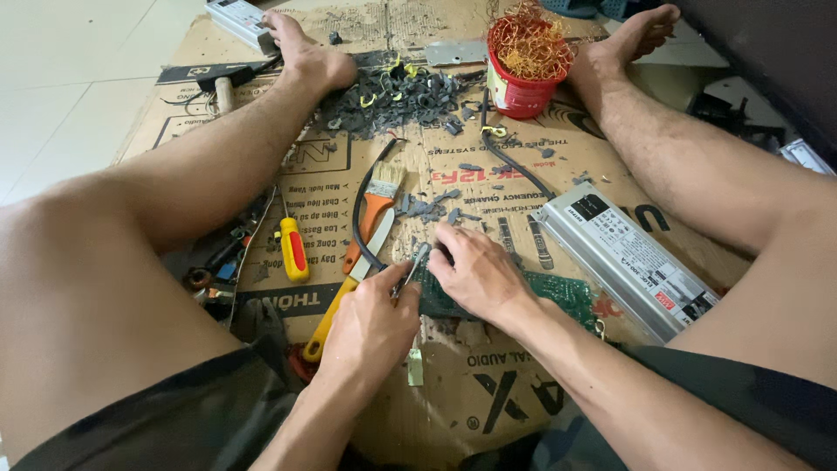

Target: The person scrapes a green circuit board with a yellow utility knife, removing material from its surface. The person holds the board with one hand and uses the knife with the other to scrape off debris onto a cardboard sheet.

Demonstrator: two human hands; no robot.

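Head view: a long silver metal box (629, 259) with black, white and red labels lies right of the green circuit board (558, 292) on printed cardboard (488, 392). Left hand (370, 327), fingers closed round a thin metal tool (410, 270), meets the right hand (475, 275), pressed flat on the board. Red cup (516, 87) stands far off between the feet.

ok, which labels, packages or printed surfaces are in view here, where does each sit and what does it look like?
Label on the silver power supply box, by the right leg: long, white with a black patch and a small red mark.
Second silver box, top left by a foot: pale label.
Flattened cardboard carton as work mat: brown, dark print.
Red tub, top centre: white label.
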